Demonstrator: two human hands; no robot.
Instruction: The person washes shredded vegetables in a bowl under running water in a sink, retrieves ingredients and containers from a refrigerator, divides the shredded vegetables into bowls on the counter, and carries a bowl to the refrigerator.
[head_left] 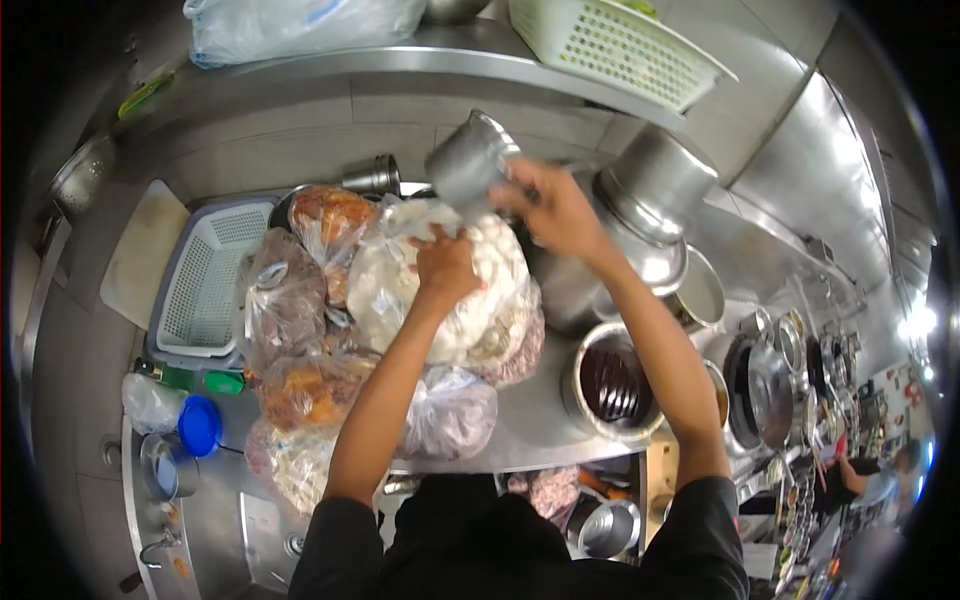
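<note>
My right hand grips a metal pitcher by its handle side and holds it tilted above the back of the counter; motion blurs the hand a little. With fingers spread, my left hand lies on a large clear plastic bag of pale, whitish food. What exactly the bag holds I cannot make out. Around it sit more filled bags: one of orange-brown food, one of dark brown food, and a pinkish one nearer to me.
Large metal pots stand right of the bags, by a pot of dark liquid with a slotted utensil. A grey tub with a white basket is at left. Overhead runs a steel shelf. A sink lies lower left; another person is far right.
</note>
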